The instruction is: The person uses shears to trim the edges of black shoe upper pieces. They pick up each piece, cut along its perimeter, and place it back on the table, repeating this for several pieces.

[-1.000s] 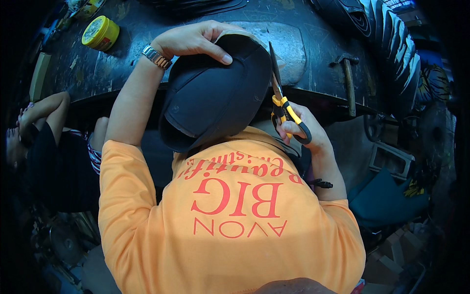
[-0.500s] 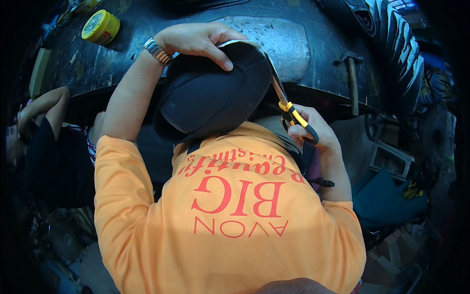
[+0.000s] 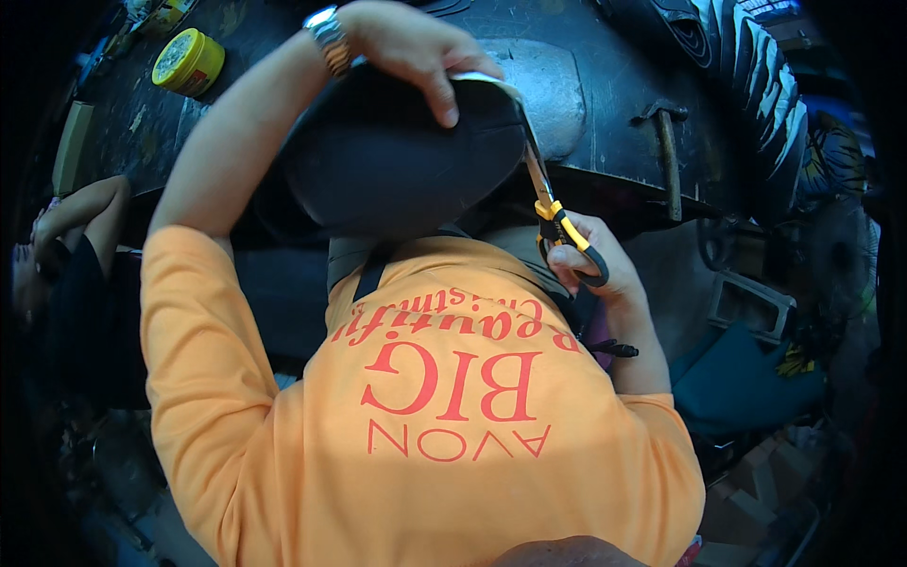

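Note:
My left hand (image 3: 411,47), with a metal watch (image 3: 327,40) at its wrist, is closed on the far rim of a large black rounded piece (image 3: 397,161). The piece is smooth, with a pale strip along that rim; its exact kind I cannot tell. My right hand (image 3: 595,260) grips yellow-and-black-handled scissors (image 3: 557,222) by the loops. The blades point away from me and meet the right edge of the black piece. How far they are apart is hard to make out.
Beyond the black piece is a dark worktable (image 3: 614,142) with a pale worn slab (image 3: 548,94). A yellow tub (image 3: 188,62) stands far left, a hammer (image 3: 670,161) lies at the right, and folded sheets (image 3: 746,85) are at the far right. Another person's arm (image 3: 85,213) rests at the left.
My left hand and forearm have shifted up and outward, and the black piece has turned, showing its outer face more. The scissors have moved slightly, staying at its right edge.

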Motion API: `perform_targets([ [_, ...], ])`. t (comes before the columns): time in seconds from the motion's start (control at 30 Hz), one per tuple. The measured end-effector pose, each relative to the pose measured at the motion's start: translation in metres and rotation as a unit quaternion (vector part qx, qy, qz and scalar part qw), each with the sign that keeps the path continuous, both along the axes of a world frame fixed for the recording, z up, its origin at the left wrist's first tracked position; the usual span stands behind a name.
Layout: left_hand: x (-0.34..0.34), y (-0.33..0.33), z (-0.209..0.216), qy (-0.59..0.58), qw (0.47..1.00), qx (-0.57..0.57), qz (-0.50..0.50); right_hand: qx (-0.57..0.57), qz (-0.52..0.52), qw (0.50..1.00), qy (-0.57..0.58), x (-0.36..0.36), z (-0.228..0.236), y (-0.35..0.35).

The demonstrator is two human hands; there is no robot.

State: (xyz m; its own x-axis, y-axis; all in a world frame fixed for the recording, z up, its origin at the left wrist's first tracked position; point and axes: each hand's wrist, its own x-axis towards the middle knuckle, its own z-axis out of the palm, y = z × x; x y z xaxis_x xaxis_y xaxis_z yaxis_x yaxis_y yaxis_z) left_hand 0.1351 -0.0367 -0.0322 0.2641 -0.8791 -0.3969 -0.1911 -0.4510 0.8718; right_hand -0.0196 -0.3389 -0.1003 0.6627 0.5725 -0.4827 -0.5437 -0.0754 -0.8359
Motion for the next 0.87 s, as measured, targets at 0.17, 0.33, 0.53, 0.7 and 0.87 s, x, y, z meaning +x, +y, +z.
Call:
perform_targets([
  [0.17, 0.03, -0.059, 0.012, -0.25, 0.951, 0.179, -0.023, 0.059, -0.119, 0.99, 0.038, -0.017, -0.016, 0.017],
  [0.33, 0.003, -0.075, -0.028, -0.513, 0.842, 0.161, 0.034, 0.12, -0.148, 0.97, 0.15, -0.016, -0.033, 0.015],
  [0.53, -0.082, -0.051, -0.056, -0.604, 0.786, 0.067, 0.114, 0.175, -0.151, 0.955, 0.185, -0.013, -0.033, 0.012],
  [0.7, -0.107, -0.048, -0.077, -0.658, 0.733, 0.147, 0.092, 0.16, -0.126, 0.962, 0.181, -0.009, -0.035, 0.011],
  [0.87, -0.108, -0.046, -0.086, -0.579, 0.8, 0.068, 0.146, 0.194, -0.123, 0.954, 0.193, 0.002, -0.033, 0.013],
])
